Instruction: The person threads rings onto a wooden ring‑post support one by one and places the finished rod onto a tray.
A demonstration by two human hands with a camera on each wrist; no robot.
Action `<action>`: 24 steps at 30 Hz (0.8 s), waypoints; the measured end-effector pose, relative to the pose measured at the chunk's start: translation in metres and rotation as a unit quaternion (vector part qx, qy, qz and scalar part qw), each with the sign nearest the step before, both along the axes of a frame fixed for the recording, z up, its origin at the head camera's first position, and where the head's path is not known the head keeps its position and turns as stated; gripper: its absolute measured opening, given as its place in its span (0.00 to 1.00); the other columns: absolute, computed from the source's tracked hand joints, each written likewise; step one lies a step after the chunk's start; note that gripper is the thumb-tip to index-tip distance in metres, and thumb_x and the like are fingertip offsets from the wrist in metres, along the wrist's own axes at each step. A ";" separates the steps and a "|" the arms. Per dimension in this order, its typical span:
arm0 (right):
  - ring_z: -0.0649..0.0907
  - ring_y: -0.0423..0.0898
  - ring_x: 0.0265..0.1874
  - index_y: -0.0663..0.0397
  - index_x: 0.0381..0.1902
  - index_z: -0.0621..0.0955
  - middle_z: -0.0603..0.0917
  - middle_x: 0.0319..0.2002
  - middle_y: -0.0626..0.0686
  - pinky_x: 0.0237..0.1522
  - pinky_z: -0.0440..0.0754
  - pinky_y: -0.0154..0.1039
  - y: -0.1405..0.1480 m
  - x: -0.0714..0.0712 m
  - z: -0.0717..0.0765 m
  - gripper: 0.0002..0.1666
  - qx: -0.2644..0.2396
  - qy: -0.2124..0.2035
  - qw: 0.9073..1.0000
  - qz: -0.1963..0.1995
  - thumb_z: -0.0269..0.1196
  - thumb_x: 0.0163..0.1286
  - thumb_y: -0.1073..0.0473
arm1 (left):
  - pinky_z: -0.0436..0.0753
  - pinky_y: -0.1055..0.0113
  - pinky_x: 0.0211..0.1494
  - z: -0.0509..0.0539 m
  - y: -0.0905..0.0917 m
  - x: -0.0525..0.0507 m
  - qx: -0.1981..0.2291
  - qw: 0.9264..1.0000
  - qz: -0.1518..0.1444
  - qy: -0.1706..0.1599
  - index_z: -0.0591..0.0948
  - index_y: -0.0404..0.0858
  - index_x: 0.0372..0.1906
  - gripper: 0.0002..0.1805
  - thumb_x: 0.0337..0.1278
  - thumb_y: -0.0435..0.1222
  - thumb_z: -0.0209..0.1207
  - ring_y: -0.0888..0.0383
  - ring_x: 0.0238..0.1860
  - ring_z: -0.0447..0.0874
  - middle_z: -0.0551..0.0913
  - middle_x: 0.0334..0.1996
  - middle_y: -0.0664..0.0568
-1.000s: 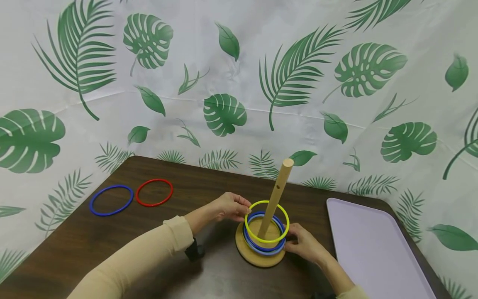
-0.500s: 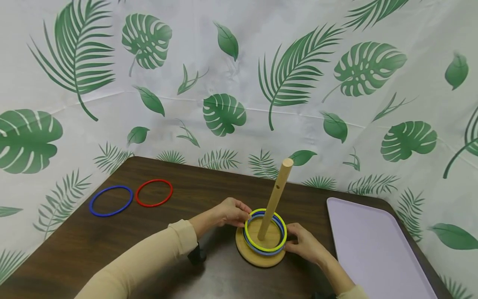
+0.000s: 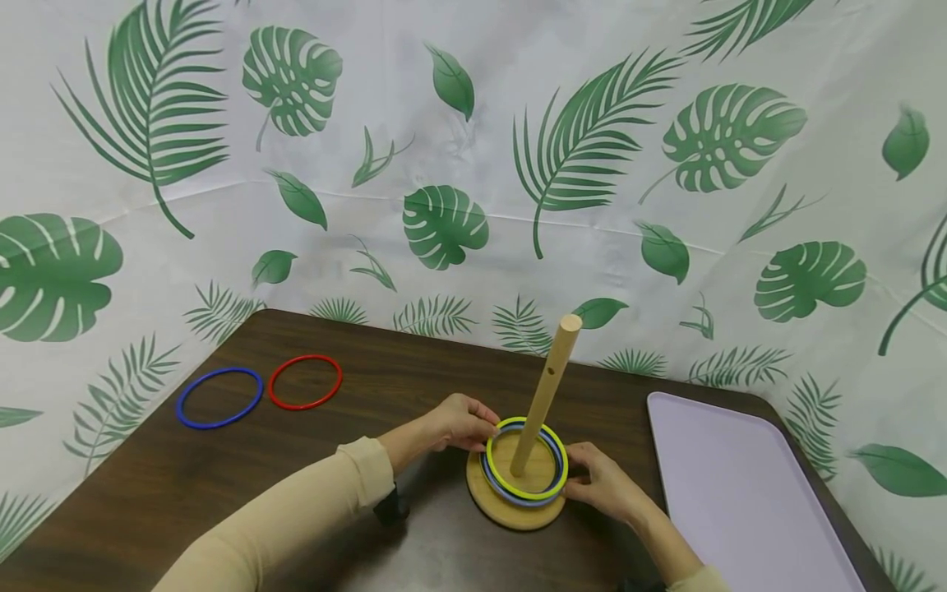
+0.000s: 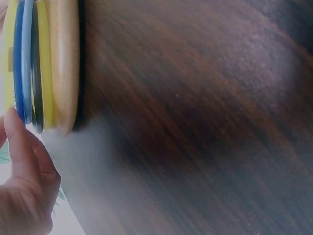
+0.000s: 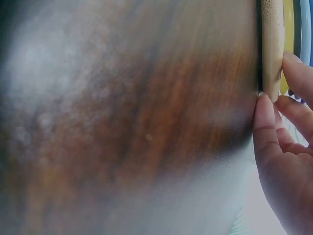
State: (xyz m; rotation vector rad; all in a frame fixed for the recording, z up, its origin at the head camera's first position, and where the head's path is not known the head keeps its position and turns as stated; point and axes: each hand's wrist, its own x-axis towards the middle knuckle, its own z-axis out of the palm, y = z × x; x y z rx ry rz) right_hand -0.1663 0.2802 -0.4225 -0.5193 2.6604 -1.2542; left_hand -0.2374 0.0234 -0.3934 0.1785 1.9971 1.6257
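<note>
We looked down on a dark table (image 3: 370,358) where a person's two hands worked at an upright wooden peg (image 3: 545,399). A yellow ring (image 3: 529,497) circled the peg low down, atop a ring stack (image 4: 27,63) on the round wooden base (image 3: 524,518). The left hand (image 3: 460,423) pinched the yellow ring at its left edge; the right hand (image 3: 602,481) gripped the base's rim. Well off to the left lay a blue ring (image 3: 212,426) and, just beside it, a red ring (image 3: 302,407). A pale purple tray (image 3: 740,485) lay at the right.

We judged the step to be seating the yellow ring, nearly done. The next move, we thought, called for parting the left fingers without lifting the ring, then perhaps reaching for a loose one.

Only the head view showed the peg's top, the loose rings and the tray. The left wrist view, edge-on, separated the layers beneath: dark blue ring (image 4: 18,63), light blue ring (image 4: 27,93), blackish ring (image 4: 36,93), lower yellow ring (image 4: 45,68). We could not tell whether the pinched ring touched them. The right wrist view showed fingertips on both faces of the base's rim.
</note>
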 end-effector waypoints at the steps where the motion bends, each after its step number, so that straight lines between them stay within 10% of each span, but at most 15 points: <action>1: 0.73 0.58 0.51 0.68 0.55 0.76 0.72 0.51 0.64 0.44 0.82 0.33 0.000 0.000 0.000 0.29 0.001 0.000 1.000 -0.001 0.68 0.54 0.66 | 0.84 0.70 0.29 0.000 0.000 0.000 -0.001 1.000 -0.001 0.001 0.81 0.30 0.41 0.08 0.54 0.27 0.61 0.64 0.19 0.76 0.80 0.29 0.50; 24: 0.73 0.55 0.51 0.66 0.53 0.78 0.74 0.51 0.63 0.44 0.81 0.33 -0.001 0.001 0.000 0.28 0.009 0.007 1.000 -0.007 0.70 0.55 0.61 | 0.86 0.66 0.35 -0.002 -0.009 0.000 0.017 1.000 -0.002 0.005 0.79 0.27 0.46 0.13 0.56 0.28 0.61 0.63 0.24 0.78 0.79 0.29 0.51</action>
